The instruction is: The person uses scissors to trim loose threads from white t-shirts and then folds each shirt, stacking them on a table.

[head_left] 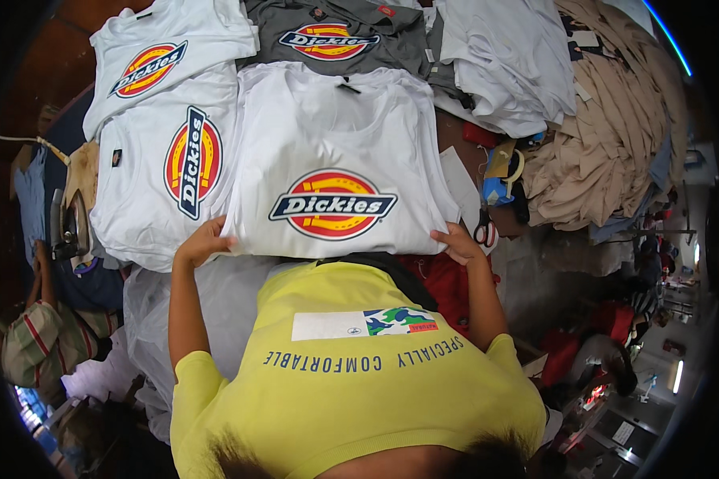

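Observation:
A white sleeveless shirt (327,148) with a red, yellow and navy print on its front lies flat before me, its neckline at the far side. My left hand (205,241) grips its near left corner, thumb and fingers closed on the hem. At the near right corner, my right hand (460,242) pinches the same hem. Just left of it, another white shirt (140,172) with a similar print lies turned sideways.
Beyond lie a further white shirt (216,28) and a grey shirt (407,40). To the right are scissors (485,230), a tape roll (516,166), white garments (507,64) and a beige cloth heap (607,144). An iron (75,223) stands at left, near another person's arm (43,275).

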`<state>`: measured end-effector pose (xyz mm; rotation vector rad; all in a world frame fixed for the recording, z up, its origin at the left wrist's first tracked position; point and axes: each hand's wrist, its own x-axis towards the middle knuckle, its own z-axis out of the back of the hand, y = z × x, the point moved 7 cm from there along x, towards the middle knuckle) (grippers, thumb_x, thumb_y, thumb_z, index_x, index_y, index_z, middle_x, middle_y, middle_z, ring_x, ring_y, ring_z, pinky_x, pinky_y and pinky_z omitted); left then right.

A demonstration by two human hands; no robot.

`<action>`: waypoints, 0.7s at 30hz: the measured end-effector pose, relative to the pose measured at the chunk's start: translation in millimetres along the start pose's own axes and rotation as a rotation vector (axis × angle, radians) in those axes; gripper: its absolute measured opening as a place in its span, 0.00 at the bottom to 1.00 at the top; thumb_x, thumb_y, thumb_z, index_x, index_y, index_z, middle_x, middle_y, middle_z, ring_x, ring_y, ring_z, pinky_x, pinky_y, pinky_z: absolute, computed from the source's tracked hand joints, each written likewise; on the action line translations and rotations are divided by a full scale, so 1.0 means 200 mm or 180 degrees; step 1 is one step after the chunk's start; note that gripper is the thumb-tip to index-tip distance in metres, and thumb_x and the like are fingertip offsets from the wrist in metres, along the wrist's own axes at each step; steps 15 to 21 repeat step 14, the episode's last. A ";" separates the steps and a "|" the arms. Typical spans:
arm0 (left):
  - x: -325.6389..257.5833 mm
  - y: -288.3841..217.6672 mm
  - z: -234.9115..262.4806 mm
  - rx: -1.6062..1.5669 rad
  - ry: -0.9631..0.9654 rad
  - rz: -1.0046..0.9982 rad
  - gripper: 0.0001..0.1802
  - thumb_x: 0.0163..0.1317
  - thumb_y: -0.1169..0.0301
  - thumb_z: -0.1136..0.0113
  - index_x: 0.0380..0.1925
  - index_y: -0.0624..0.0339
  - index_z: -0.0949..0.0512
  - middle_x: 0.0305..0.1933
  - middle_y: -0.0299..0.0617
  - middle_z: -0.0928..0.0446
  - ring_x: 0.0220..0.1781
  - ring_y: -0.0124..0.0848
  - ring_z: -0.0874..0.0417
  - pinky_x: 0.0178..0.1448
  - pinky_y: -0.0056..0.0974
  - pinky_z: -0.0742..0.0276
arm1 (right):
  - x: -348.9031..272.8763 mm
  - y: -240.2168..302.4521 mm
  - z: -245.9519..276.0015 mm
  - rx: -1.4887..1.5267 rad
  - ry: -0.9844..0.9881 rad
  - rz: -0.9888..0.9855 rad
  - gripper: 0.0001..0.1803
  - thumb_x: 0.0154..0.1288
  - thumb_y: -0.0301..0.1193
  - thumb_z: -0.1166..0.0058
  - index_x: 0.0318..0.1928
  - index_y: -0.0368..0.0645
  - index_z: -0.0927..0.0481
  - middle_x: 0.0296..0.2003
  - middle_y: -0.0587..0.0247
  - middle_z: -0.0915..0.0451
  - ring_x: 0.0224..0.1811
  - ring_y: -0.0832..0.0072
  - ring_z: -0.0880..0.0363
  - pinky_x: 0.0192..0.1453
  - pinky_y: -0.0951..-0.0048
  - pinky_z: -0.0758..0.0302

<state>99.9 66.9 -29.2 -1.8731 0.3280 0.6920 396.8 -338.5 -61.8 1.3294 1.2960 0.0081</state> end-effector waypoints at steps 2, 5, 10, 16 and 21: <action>-0.05 -0.06 0.02 0.0690 -0.0133 -0.0158 0.20 0.52 0.76 0.38 0.48 0.63 0.27 0.41 0.38 0.22 0.41 0.23 0.23 0.49 0.30 0.29 | -0.04 0.08 0.04 0.0053 -0.0224 0.0206 0.26 0.57 0.26 0.42 0.56 0.35 0.34 0.49 0.60 0.26 0.49 0.74 0.25 0.54 0.73 0.28; -0.14 -0.31 0.10 0.0688 -0.0960 -0.1011 0.11 0.51 0.77 0.38 0.36 0.63 0.23 0.33 0.34 0.21 0.35 0.21 0.23 0.43 0.28 0.28 | -0.14 0.37 0.07 0.0385 -0.0140 0.0818 0.22 0.55 0.24 0.40 0.49 0.38 0.33 0.44 0.63 0.25 0.46 0.76 0.25 0.51 0.74 0.28; -0.61 -0.86 0.31 0.0611 -0.1930 -0.2824 0.18 0.53 0.81 0.41 0.46 0.66 0.27 0.46 0.39 0.25 0.46 0.25 0.25 0.54 0.30 0.31 | -0.53 1.17 -0.02 0.0733 0.0361 0.2592 0.21 0.59 0.28 0.45 0.52 0.43 0.34 0.41 0.67 0.31 0.43 0.77 0.28 0.55 0.74 0.28; -1.04 -1.42 0.01 0.0981 -0.1723 -0.4303 0.29 0.61 0.71 0.46 0.62 0.61 0.42 0.60 0.42 0.35 0.58 0.28 0.30 0.65 0.39 0.40 | -0.87 1.61 -0.24 -0.0054 0.0853 0.3308 0.28 0.62 0.28 0.48 0.61 0.51 0.40 0.55 0.54 0.30 0.60 0.51 0.35 0.63 0.45 0.39; -1.04 -1.42 0.01 0.0981 -0.1723 -0.4303 0.29 0.61 0.71 0.46 0.62 0.61 0.42 0.60 0.42 0.35 0.58 0.28 0.30 0.65 0.39 0.40 | -0.87 1.61 -0.24 -0.0054 0.0853 0.3308 0.28 0.62 0.28 0.48 0.61 0.51 0.40 0.55 0.54 0.30 0.60 0.51 0.35 0.63 0.45 0.39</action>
